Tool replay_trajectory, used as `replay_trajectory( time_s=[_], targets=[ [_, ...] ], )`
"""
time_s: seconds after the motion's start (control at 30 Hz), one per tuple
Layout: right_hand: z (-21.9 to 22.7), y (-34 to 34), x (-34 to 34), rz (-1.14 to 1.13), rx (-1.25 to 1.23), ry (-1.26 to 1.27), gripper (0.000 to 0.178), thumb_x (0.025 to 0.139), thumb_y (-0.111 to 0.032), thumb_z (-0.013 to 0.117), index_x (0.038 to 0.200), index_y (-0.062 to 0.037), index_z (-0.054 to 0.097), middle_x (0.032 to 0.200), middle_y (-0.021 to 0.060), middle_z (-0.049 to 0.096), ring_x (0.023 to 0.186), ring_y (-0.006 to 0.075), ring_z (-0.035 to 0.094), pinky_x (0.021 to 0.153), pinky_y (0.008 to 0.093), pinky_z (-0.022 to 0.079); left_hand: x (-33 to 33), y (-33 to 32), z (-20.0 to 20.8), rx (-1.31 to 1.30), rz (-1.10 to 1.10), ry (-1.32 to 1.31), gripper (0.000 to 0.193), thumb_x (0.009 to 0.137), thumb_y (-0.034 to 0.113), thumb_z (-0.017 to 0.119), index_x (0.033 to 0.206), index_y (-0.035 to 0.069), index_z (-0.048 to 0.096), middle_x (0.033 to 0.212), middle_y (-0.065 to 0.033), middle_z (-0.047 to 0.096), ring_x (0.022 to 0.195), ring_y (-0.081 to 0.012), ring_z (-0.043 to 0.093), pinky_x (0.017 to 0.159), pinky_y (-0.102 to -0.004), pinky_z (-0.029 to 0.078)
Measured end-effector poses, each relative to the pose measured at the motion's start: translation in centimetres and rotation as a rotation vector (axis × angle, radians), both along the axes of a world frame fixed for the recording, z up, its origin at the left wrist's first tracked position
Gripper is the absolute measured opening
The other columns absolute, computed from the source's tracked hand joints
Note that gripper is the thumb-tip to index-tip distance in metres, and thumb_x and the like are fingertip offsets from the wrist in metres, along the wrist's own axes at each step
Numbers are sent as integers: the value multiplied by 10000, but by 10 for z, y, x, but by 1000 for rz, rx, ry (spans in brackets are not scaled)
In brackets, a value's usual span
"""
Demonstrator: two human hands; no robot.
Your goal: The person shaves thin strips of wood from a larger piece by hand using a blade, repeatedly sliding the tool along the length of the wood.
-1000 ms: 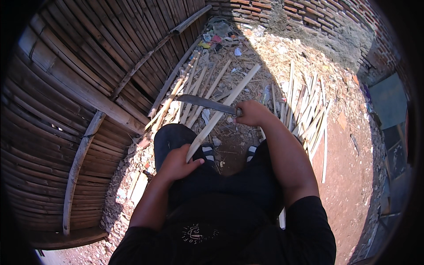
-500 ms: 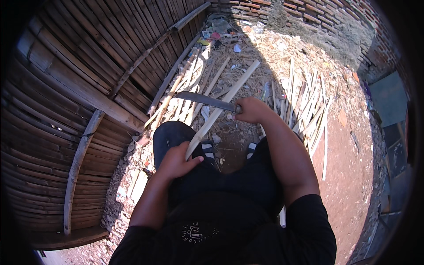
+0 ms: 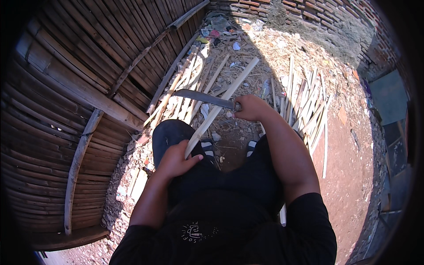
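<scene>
Bamboo slat (image 3: 211,119) slants away from us, its near end held in our left hand (image 3: 176,158) beside the left knee (image 3: 170,134), its far end above straw-littered ground (image 3: 282,46). Our right hand (image 3: 251,109) wraps its grip round a long knife (image 3: 203,96) whose blade crosses the slat; contact we cannot tell. We judge this a trimming step; the next stroke calls for a steady left hold.

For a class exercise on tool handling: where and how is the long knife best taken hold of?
The long knife is probably best gripped by its handle, mostly hidden in the right hand, coming from the person's right: the handle forms its right end, while the blade stretches leftward across the pale strip.
</scene>
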State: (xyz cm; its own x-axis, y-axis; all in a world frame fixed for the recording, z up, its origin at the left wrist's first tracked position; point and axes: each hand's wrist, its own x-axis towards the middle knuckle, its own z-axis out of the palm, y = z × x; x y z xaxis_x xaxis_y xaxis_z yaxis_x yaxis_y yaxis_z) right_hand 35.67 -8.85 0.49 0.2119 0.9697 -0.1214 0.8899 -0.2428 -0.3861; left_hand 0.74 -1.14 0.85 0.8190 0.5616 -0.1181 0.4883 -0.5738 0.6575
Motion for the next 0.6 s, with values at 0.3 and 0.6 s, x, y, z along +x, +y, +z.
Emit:
replay_trajectory(
  time_s=[0.3,0.6],
  targets=[
    [3,0,2,9,3,23,552,791,-431,835,1202,-76,737,1083,207,752,1074,403,710,950,502,557,-1,1,0,6,-2,-7,524,866,392,833,1146,-13,654,792,-165,703,735,-344,722,676,-441,546],
    [15,0,-1,54,-58,-55,542,780,-411,845,1222,-115,740,1109,193,750,1085,394,710,928,497,564,-3,1,0,-21,3,-24,524,863,393,833,1155,-6,658,796,-163,705,745,-345,724,681,-439,548]
  ],
)
